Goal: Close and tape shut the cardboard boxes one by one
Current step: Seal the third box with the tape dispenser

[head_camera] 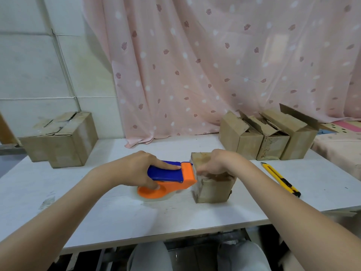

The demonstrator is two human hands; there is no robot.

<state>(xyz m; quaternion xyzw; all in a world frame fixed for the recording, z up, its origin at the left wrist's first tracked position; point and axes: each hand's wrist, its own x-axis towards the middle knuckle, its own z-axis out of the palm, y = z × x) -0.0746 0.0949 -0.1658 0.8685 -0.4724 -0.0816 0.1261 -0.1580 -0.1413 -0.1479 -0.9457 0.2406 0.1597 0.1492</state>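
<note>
1 small cardboard box point(214, 189) sits near the middle of the white table point(117, 218), its top closed under the right hand point(216, 163), which presses down on it with fingers curled over the near-left top edge. Touching the box's left side is the orange head of a tape dispenser point(172, 178), blue along its handle and orange around the roll, lying low against the table. The left hand point(139, 168) grips that handle, index finger stretched along the blue top and thumb against the orange roll housing.

Just right of the box, apart from it, a yellow utility knife point(280, 178) lies diagonally on the table. Behind it, at the far right, 3 open boxes point(267, 137) stand in a row touching one another, flaps up. At the far left, 2 closed boxes point(62, 139) stand together. A pink patterned curtain point(195, 65) hangs behind the table.
</note>
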